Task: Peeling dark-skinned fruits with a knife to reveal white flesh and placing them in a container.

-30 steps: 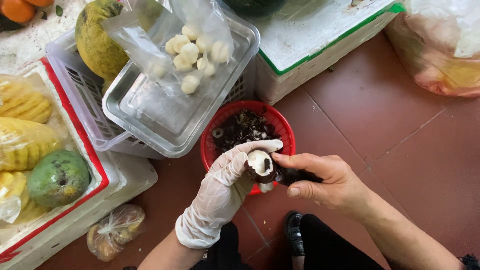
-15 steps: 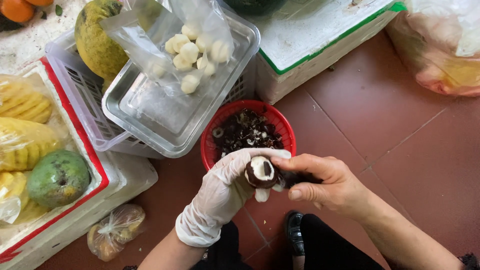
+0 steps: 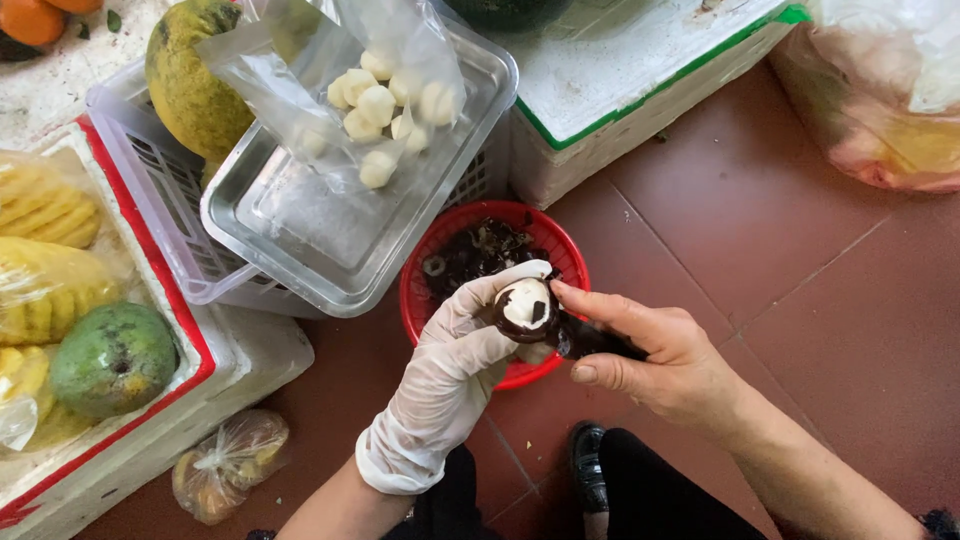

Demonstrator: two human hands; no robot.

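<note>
Slightly turned since before, the dark fruit (image 3: 527, 308) shows more white flesh, gripped by the gloved left hand (image 3: 455, 380) above the red basket (image 3: 420, 300). The right hand (image 3: 665, 355) is closed around a dark tool. Below is red-brown tiled floor (image 3: 800, 260).

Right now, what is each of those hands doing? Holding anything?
Left hand, in a white glove: closed around a small round half-peeled fruit, white flesh showing.
Right hand, bare: closed on a dark tool pressed against that fruit.
</note>
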